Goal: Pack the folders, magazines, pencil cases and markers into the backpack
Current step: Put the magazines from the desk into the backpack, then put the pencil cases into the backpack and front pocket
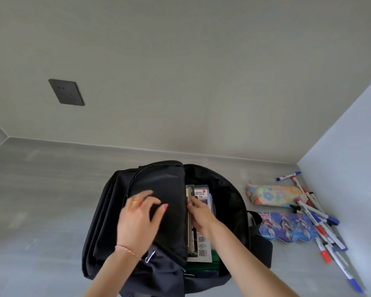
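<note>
On the wall to your far left sits a dark socket plate (66, 92). Your left hand (138, 219) lies on the front flap of the black backpack (107, 221), fingers spread and pressing the fabric back so the main compartment gapes. Your right hand (201, 215) reaches into that opening, fingertips closed on the edges of the magazines (200, 246) standing inside; green folders (204, 270) show at the near end. To the right, on the grey surface (41, 200), lie a floral pencil case (273, 196) and, nearer you, a blue cartoon pencil case (287, 228). Markers (321, 230) with red and blue caps are scattered beside and partly over both cases.
</note>
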